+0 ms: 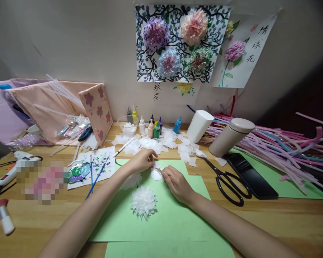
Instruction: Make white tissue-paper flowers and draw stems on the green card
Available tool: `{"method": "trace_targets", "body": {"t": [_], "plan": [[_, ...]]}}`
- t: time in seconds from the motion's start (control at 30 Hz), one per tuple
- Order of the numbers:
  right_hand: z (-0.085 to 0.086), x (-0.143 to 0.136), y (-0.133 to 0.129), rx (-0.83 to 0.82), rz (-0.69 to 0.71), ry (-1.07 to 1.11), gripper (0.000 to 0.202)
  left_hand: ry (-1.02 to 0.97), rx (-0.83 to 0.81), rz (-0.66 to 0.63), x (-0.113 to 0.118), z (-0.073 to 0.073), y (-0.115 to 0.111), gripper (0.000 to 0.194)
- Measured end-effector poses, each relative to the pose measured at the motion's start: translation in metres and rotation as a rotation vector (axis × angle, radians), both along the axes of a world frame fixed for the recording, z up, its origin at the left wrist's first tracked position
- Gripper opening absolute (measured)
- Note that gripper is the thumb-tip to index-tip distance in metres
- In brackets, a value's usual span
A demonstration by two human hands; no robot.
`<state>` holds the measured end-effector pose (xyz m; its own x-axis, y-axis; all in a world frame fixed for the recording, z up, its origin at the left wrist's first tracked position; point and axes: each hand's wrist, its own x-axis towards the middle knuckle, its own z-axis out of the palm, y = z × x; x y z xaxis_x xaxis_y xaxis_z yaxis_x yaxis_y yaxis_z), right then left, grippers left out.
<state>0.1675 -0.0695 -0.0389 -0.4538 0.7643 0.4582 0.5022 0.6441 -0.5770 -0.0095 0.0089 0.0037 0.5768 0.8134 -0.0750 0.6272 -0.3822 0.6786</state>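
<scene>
My right hand is closed in a pinch around a thin brownish stick, whose tip points at a small white round piece on the green paper. Across from it, my left hand bends over the far edge of that piece, its fingers drawn together; what lies between the fingertips is too small to tell. Nearer to me rests a fluffy white tissue-paper flower. A second white flower lies partly hidden under my left forearm.
White tissue squares and paint bottles spread behind my hands. To the right are black scissors, a phone, a tumbler and pipe cleaners. Paintbrushes and a glue gun lie left.
</scene>
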Motion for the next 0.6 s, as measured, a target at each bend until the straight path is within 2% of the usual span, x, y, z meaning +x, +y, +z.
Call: {"method": "trace_targets", "body": {"t": [0.17, 0.33, 0.47, 0.6], "plan": [[-0.003, 0.0, 0.0, 0.05, 0.004, -0.034, 0.022, -0.003, -0.007, 0.002, 0.0, -0.001, 0.001, 0.027], [-0.004, -0.002, 0.0, 0.02, -0.012, -0.066, 0.023, -0.026, -0.034, 0.002, 0.002, -0.002, 0.0, 0.028], [-0.003, -0.001, -0.001, 0.0, -0.013, -0.011, 0.024, -0.016, -0.038, 0.01, -0.001, 0.004, 0.001, 0.027], [-0.001, 0.0, -0.001, 0.0, -0.001, 0.006, 0.023, 0.077, 0.085, 0.105, -0.008, 0.014, 0.004, 0.024]]}}
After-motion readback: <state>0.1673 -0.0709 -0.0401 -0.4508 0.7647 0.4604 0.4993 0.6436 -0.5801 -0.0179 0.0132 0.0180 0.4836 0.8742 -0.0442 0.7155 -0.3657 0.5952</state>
